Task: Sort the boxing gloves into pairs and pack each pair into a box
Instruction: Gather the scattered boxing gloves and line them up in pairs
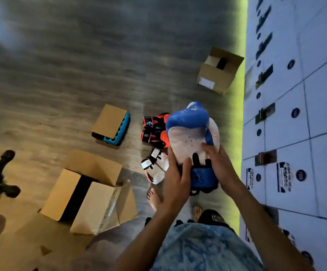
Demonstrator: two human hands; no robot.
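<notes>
Gripping the blue glove [188, 122] between them above the floor [60, 75], the left hand [175, 182] and right hand [220, 167] curled their fingers round its lower white palm, just above the cuff. Its long axis ran away from the person, padded end pointing toward the far box [217, 75], cuff toward the body, palm side facing up. Beside it on the floor lay black-orange gloves [154, 130] and white gloves [155, 167], with an open box [70, 194] farther left.

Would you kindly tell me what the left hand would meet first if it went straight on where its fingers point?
The left hand grips the blue and white gloves, so their white padding comes first; depth beyond is unclear.
</notes>
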